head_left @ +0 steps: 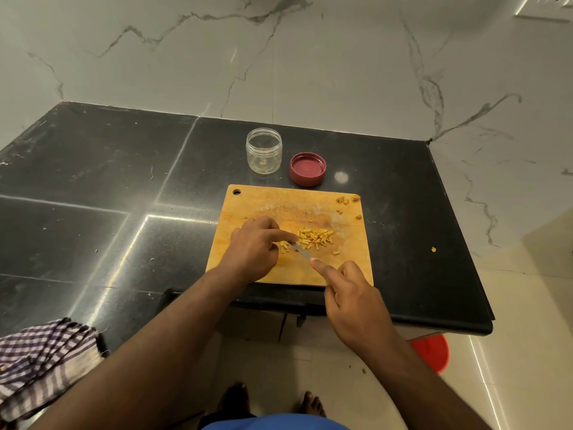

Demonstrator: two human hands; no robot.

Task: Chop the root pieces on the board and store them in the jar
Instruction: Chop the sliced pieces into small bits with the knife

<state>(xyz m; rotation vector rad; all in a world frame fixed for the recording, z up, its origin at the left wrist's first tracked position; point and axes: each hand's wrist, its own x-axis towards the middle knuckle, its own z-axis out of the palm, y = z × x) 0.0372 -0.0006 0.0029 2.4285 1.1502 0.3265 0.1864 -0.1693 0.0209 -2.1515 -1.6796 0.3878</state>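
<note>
A heap of small yellow root sticks (316,238) lies in the middle of the wooden cutting board (248,200). My right hand (350,293) grips a knife (302,251) with the forefinger stretched along its back; the blade points up-left toward the pieces. My left hand (254,246) rests on the board at the heap's left edge, fingertips on the blade's tip beside a few pieces. Behind the board stands an open clear jar (264,150), nearly empty, with its red lid (307,168) upside down to its right.
A few root scraps (347,200) sit at the board's far right corner, and one bit (433,249) lies on the black counter to the right. A checked cloth (43,361) hangs over the counter's near left edge. A red bucket (432,352) stands on the floor.
</note>
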